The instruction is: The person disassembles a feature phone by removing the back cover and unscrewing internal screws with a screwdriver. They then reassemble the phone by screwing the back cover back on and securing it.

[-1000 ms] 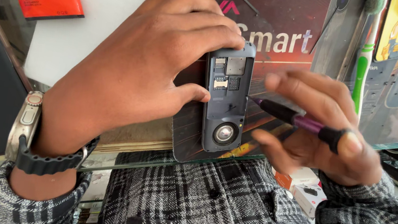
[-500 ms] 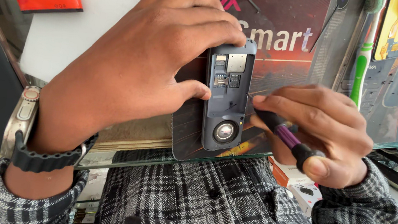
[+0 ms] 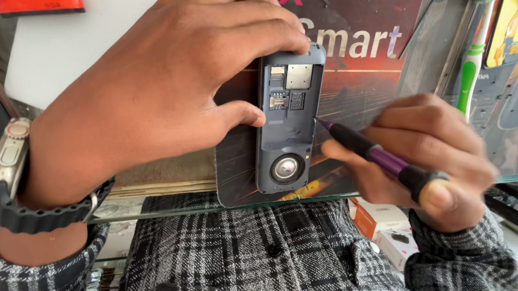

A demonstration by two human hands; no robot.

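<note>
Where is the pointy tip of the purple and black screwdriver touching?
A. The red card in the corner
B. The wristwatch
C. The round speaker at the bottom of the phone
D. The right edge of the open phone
D: the right hand holds the screwdriver with its tip at the right edge of the open phone, which the left hand grips.

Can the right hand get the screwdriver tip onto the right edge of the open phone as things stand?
Probably yes. The right hand already holds the screwdriver with its tip at the phone edge; the left hand grips only the other side.
</note>
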